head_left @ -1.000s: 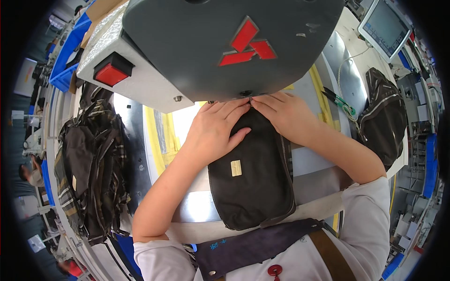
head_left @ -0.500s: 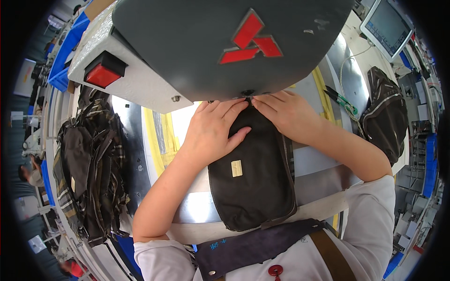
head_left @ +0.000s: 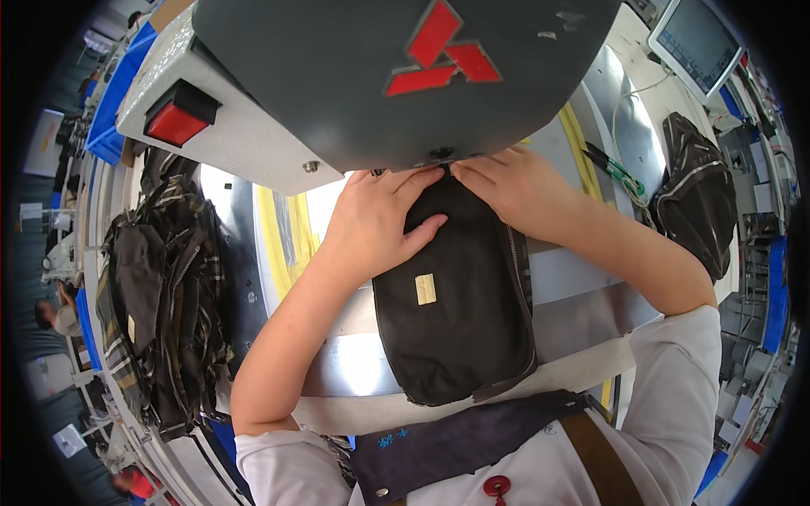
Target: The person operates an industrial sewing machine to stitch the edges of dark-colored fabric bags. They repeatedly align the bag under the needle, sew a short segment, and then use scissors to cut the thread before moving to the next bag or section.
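Note:
A black fabric pouch [head_left: 460, 325] with a zip along its right side and a small cream tag [head_left: 424, 289] lies lengthwise before me. Its far end reaches under the dark grey head [head_left: 354, 93] of a sewing machine. My left hand [head_left: 375, 219] rests on the pouch's far left part, fingers laid forward and thumb spread away. From the other side my right hand [head_left: 515, 190] lies over the far right edge with its fingers extended; its thumb is hidden. Both hands' fingertips come close together at the machine head, which partly covers them. The needle area is hidden.
Dark and plaid fabric pieces with zips [head_left: 164, 304] are heaped at the left. Another black pouch [head_left: 696, 198] lies at the right, near green-handled thread snips [head_left: 620, 173]. A control screen [head_left: 696, 46] stands far right; a blue bin [head_left: 122, 101] sits far left.
The whole view has shifted slightly, so the machine head, pouch and hands appear a little higher. Both hands keep about the same place on the pouch.

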### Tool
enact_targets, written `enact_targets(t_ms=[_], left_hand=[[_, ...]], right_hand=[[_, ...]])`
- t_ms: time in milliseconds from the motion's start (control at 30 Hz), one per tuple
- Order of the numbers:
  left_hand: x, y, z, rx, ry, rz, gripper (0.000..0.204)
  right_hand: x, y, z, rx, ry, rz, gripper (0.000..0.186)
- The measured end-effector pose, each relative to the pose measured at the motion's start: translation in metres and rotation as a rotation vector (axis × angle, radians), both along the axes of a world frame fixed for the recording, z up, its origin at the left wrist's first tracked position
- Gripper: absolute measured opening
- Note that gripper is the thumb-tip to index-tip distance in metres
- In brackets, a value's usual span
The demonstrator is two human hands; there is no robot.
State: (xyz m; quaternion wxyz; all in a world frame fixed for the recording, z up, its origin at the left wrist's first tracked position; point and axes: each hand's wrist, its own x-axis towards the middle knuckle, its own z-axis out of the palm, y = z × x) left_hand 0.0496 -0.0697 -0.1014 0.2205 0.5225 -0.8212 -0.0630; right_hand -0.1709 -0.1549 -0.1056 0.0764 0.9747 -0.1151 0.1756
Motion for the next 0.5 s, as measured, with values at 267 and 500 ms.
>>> enact_targets(t_ms=[267,500], left_hand=[[0.001,0.001,0.001,-0.011,0.019,-0.01,0.046],[0.007,-0.011,-0.004,0.005,-0.005,0.028,0.042]], right_hand=[[0.001,0.001,-0.002,-0.032,-0.045,0.01,0.031],[0.006,-0.014,-0.003,-0.011,0.019,-0.036,0.028]])
